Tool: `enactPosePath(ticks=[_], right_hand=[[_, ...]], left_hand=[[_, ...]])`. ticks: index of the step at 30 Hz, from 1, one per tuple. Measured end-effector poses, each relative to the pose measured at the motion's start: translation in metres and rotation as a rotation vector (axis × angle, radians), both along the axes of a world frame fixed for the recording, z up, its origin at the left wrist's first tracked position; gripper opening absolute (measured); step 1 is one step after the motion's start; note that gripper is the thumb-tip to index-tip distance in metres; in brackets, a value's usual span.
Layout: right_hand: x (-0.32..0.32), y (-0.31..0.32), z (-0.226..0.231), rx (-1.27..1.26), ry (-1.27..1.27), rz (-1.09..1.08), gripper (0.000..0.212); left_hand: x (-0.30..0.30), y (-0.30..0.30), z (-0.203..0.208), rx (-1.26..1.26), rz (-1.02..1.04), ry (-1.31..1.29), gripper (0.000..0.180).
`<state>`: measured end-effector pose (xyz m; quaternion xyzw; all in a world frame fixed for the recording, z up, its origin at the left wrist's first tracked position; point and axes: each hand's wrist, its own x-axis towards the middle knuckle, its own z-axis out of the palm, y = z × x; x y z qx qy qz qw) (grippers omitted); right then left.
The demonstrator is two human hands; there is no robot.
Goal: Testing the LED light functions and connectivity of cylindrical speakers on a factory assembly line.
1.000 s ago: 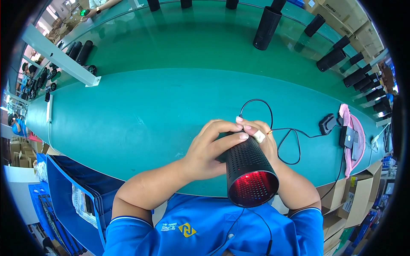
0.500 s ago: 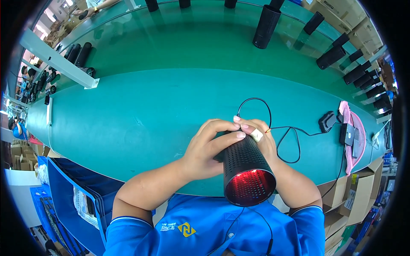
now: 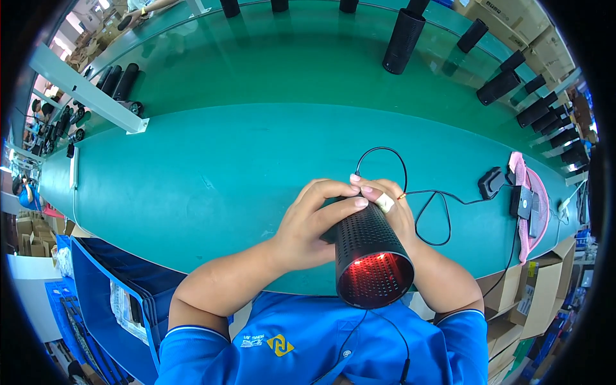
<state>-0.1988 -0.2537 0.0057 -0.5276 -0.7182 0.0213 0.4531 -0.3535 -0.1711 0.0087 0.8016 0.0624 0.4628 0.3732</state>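
Between the fingers, black cylinder

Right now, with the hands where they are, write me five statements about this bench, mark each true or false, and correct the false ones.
1. The left hand and the right hand are both on a black perforated cylinder. True.
2. The glow inside the cylinder is green. False: it is a red glow.
3. A white wrap is on a digit of the right hand. True.
4. The cylinder's open, lit end faces away from the person. False: it faces toward the person's body.
5. The pink-edged mesh item lies to the left of the hands. False: the pink-edged mesh item lies to their right, near the end of the green table.
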Motion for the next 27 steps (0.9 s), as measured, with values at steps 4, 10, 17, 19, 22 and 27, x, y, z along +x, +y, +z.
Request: enactPosePath(ticks=[4,10,17,19,22,27], right_hand=[[0.0,-0.002,0.001,-0.03,0.01,-0.002,0.062],[0.0,-0.002,0.002,0.024,-0.01,0.018,0.063],[0.0,0.003,-0.003,0.065,-0.017,0.058,0.067],[0.0,0.004,-0.003,0.068,-0.017,0.058,0.068],[0.001,0.004,-0.007,0.052,0.008,0.069,0.067],[-0.007,0.006,-0.004,0.046,0.252,0.043,0.066]], left_hand=[[0.0,0.0,0.001,-0.002,-0.004,-0.001,0.059],[-0.001,-0.001,0.002,0.029,0.007,-0.015,0.06],[-0.003,-0.001,0.001,0.043,0.004,-0.024,0.059],[-0.003,0.0,0.001,0.048,0.003,-0.023,0.059],[-0.003,0.0,0.0,0.02,-0.002,-0.018,0.057],[-0.004,0.003,0.001,0.024,0.01,-0.074,0.057]])
